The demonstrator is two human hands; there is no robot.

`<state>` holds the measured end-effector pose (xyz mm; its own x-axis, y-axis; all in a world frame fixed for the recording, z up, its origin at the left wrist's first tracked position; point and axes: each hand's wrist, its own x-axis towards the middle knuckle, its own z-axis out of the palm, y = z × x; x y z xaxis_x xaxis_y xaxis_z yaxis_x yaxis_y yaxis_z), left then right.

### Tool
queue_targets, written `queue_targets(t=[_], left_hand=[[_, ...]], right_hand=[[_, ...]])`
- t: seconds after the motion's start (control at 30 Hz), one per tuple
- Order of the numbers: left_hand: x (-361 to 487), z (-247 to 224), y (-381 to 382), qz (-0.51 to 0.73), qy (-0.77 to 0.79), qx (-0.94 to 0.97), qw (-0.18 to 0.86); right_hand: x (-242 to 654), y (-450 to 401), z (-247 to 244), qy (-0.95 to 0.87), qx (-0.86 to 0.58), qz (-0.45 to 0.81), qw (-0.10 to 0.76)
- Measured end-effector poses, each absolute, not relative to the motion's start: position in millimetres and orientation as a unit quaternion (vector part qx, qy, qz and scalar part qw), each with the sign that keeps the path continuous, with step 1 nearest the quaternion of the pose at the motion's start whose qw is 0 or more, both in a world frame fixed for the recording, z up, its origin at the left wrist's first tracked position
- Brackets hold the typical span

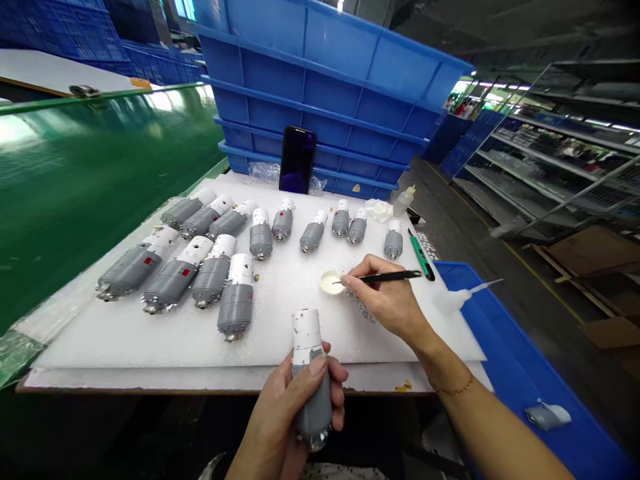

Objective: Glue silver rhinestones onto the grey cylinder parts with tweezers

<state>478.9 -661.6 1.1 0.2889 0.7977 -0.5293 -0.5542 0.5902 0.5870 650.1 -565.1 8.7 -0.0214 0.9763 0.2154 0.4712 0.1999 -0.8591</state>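
My left hand (295,407) grips a grey cylindrical motor (314,393) with a white-coated upper end, held upright near the table's front edge. My right hand (383,300) pinches a thin black brush (387,276), its tip reaching into a small white dish (331,282) of pale liquid. The dish rests on a white foam sheet (280,333). Several similar grey-and-white motors, such as one (237,293) nearest my hands, lie in rows across the sheet, their metal ends pointing toward me.
Stacked blue crates (310,87) stand behind the sheet, with a black phone (297,160) leaning against them. A green conveyor belt (100,180) runs along the left. A squeeze bottle (404,201) and green utility knife (421,255) lie far right, beside a blue tray (525,360).
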Motion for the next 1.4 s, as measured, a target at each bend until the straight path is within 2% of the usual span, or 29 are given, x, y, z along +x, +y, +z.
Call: queue_targets(t=[0.27, 0.47, 0.67, 1.03, 1.4], left_hand=[[476.0, -3.4, -668.6, 0.449, 0.41, 0.138, 0.782], [477.3, -1.2, -660.2, 0.486, 0.424, 0.091, 0.758], [480.3, 7.8, -648.0, 0.489, 0.396, 0.041, 0.776], [483.5, 9.5, -648.6, 0.493, 0.388, 0.047, 0.777], [480.9, 6.9, -645.6, 0.469, 0.426, 0.133, 0.762]], right_hand=[[637.8, -543.8, -7.6, -0.666, -0.572, 0.281, 0.389], [639.7, -570.9, 8.0, -0.673, -0.533, 0.275, 0.432], [640.1, -623.4, 19.3, -0.71, -0.418, 0.287, 0.489], [640.5, -640.9, 18.7, -0.759, -0.352, 0.275, 0.474], [644.5, -638.4, 19.1, -0.753, -0.377, 0.305, 0.445]])
